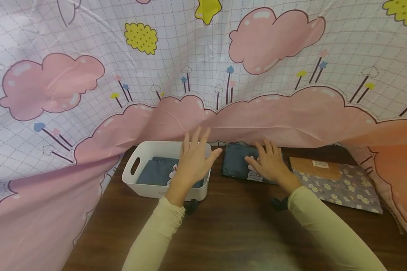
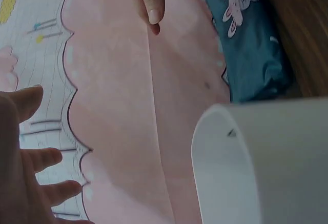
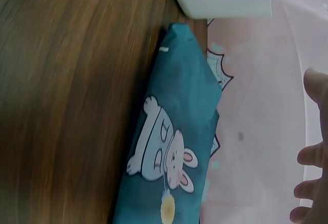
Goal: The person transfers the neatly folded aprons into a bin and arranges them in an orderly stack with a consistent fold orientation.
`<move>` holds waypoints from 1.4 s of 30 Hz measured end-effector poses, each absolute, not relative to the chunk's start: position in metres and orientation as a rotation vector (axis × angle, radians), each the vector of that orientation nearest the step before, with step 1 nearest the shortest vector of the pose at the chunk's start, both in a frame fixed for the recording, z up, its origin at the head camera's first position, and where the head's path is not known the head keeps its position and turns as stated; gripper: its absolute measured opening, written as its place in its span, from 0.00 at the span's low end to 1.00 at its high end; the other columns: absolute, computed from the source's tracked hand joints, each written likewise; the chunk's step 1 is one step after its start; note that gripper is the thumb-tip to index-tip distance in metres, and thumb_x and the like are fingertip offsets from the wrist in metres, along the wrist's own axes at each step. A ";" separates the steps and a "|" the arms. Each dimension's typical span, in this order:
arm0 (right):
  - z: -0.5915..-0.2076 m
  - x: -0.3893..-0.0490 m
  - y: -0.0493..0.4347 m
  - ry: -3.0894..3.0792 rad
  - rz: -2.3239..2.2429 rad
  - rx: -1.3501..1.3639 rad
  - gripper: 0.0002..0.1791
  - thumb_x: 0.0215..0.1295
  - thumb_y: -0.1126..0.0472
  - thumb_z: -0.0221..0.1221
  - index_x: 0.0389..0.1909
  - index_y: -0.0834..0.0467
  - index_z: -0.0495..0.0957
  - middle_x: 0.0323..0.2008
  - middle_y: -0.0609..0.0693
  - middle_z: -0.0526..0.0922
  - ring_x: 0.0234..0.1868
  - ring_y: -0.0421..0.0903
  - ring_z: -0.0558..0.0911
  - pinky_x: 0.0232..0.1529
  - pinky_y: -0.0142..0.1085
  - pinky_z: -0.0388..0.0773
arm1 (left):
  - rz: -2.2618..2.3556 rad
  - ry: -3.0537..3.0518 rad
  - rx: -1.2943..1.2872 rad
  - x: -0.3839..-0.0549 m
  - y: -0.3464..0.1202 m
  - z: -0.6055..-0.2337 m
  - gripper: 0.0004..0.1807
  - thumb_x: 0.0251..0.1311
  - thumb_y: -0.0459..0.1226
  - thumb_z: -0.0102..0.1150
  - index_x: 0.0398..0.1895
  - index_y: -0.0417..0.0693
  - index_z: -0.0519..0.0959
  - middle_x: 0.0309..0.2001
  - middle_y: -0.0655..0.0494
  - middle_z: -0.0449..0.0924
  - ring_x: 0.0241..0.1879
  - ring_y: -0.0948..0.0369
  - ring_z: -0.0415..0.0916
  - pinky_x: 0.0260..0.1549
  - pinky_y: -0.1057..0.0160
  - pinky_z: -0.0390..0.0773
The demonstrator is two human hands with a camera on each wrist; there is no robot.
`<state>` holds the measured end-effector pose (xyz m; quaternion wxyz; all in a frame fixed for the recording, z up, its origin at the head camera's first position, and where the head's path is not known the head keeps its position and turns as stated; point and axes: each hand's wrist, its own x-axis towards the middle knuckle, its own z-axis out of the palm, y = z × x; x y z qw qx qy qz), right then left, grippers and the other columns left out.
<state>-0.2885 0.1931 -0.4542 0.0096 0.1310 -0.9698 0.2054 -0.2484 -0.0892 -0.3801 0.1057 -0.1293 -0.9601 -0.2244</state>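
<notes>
My left hand is held over the right side of a white plastic basket, fingers spread and nothing in it. Inside the basket lies a folded dark teal cloth with a white rabbit print, partly hidden by the hand. To the right, my right hand hovers with loose, spread fingers over a second folded teal cloth. That bundle shows a bear and a rabbit print in the right wrist view. In the left wrist view both hands appear apart from the basket and the bundle.
A grey folded piece with daisies and a brown panel lies at the right of the dark wooden table. A pink and white cloud-print curtain hangs along the back and both sides, close behind the basket and bundle.
</notes>
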 end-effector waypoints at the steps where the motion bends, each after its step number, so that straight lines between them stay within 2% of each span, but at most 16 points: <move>1: -0.455 -0.289 0.195 -3.035 0.628 0.399 0.48 0.75 0.29 0.42 0.82 0.58 0.46 0.81 0.67 0.37 0.80 0.73 0.37 0.74 0.73 0.36 | -0.635 -2.838 -0.395 -0.248 -0.086 -0.380 0.43 0.71 0.69 0.39 0.83 0.68 0.44 0.84 0.52 0.40 0.83 0.40 0.30 0.76 0.33 0.46; 11: -0.458 -0.291 0.214 -3.134 0.608 0.273 0.54 0.70 0.23 0.39 0.83 0.54 0.39 0.81 0.70 0.32 0.79 0.76 0.34 0.72 0.75 0.31 | -0.612 -2.865 -0.499 -0.246 -0.046 -0.383 0.44 0.71 0.67 0.41 0.84 0.67 0.44 0.84 0.51 0.38 0.83 0.41 0.28 0.77 0.34 0.47; 16: -0.462 -0.293 0.221 -3.157 0.572 0.233 0.55 0.69 0.21 0.36 0.83 0.56 0.39 0.81 0.71 0.34 0.79 0.76 0.35 0.71 0.76 0.31 | -0.618 -2.896 -0.513 -0.249 -0.028 -0.394 0.44 0.71 0.67 0.41 0.84 0.67 0.43 0.84 0.49 0.39 0.82 0.37 0.29 0.76 0.34 0.49; 23: -0.466 -0.293 0.233 -3.193 0.544 0.183 0.57 0.69 0.21 0.35 0.83 0.58 0.38 0.80 0.73 0.33 0.79 0.76 0.34 0.70 0.76 0.29 | -0.583 -2.933 -0.501 -0.251 -0.010 -0.411 0.44 0.71 0.67 0.42 0.84 0.69 0.42 0.85 0.51 0.36 0.83 0.40 0.29 0.77 0.35 0.50; 32: -0.474 -0.291 0.244 -3.222 0.515 0.157 0.60 0.68 0.19 0.33 0.81 0.65 0.39 0.78 0.77 0.39 0.78 0.79 0.36 0.71 0.76 0.33 | -0.590 -2.963 -0.466 -0.253 0.010 -0.425 0.43 0.72 0.66 0.44 0.84 0.67 0.43 0.84 0.51 0.38 0.82 0.38 0.31 0.76 0.35 0.53; 36: -0.478 -0.289 0.248 -3.226 0.505 0.158 0.58 0.71 0.23 0.36 0.80 0.68 0.42 0.77 0.79 0.41 0.77 0.80 0.38 0.71 0.75 0.35 | -0.591 -2.995 -0.400 -0.256 0.012 -0.431 0.43 0.72 0.65 0.44 0.84 0.65 0.45 0.84 0.49 0.38 0.82 0.37 0.32 0.76 0.35 0.52; 42: -0.485 -0.286 0.252 -3.203 0.476 0.172 0.58 0.72 0.24 0.36 0.78 0.73 0.47 0.75 0.80 0.49 0.76 0.80 0.45 0.74 0.71 0.41 | -0.636 -3.009 -0.331 -0.263 0.014 -0.444 0.42 0.72 0.64 0.44 0.83 0.62 0.47 0.84 0.47 0.40 0.82 0.37 0.34 0.76 0.37 0.53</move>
